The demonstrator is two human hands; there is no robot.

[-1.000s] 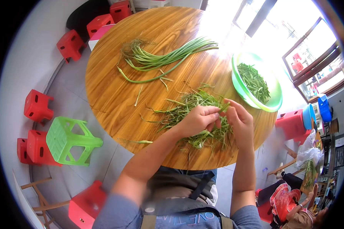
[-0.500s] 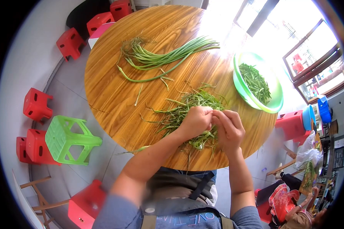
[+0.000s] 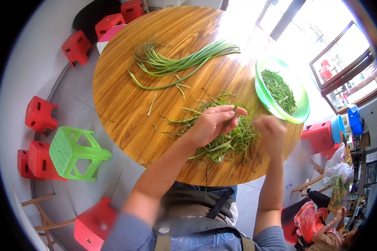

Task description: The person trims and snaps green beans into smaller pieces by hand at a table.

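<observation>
My left hand [image 3: 215, 123] is closed over the pile, with a short piece of green stalk [image 3: 235, 108] pinched between thumb and fingers. To its right, my right hand [image 3: 272, 133] is smeared by motion near the bowl, so its fingers cannot be read. Beneath both hands spreads a heap of green trimmings [image 3: 234, 144], stringy and tangled. A bundle of long green stalks [image 3: 176, 62], like garlic scapes, lies farther back on the round wooden table [image 3: 117, 88]. At the right, a green bowl [image 3: 262, 94] holds many short cut pieces [image 3: 278, 90].
Red stools [image 3: 41, 113] and a green stool [image 3: 73, 152] stand on the floor at left. Another red stool [image 3: 95, 224] is at front left. A seated person [image 3: 322, 230] is at lower right, beside a plastic bag [image 3: 338, 170]. Windows [image 3: 343, 54] are at upper right.
My hands were together over the pile and have come apart. The right one swung right toward the bowl; the left stayed over the trimmings and turned, showing the stalk piece.
</observation>
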